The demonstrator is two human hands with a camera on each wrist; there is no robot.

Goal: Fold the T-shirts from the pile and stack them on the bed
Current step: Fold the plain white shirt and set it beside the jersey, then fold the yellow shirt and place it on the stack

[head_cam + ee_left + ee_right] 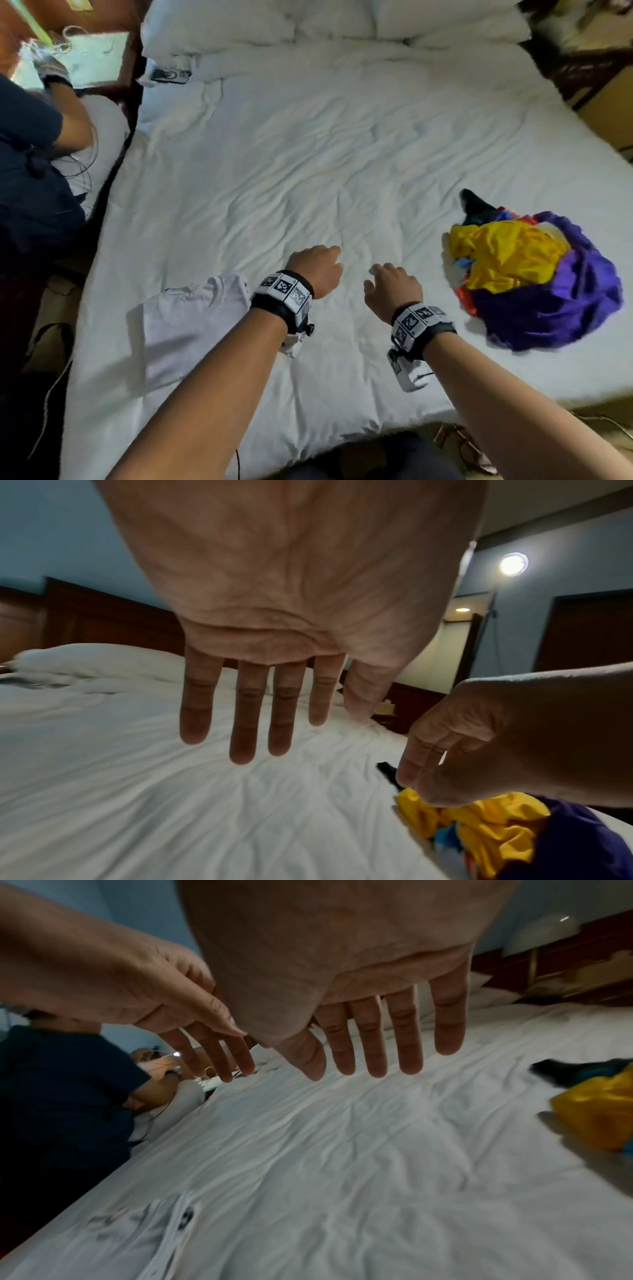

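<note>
Over the near middle of the bed, both hands hover palm down with nothing in them. The left hand has its grip spread, fingers straight and slightly apart, clear of the sheet. The right hand sits just beside it at 3 o'clock, grip likewise loose and open, fingers straight and pointing toward the pillows at 12 o'clock.

A white T-shirt lies flat on the bed at 9 o'clock from the left wrist, near the bed's left edge, partly under the left forearm in the head view. The pile of crumpled T-shirts, yellow on top with purple wrapped round it, sits at 3 o'clock from the right hand, apart from it and close to the bed's right edge.

Between the hands and the pillows the wrinkled white sheet stretches wide. Another person in dark clothes is beside the left edge at 10 o'clock.
</note>
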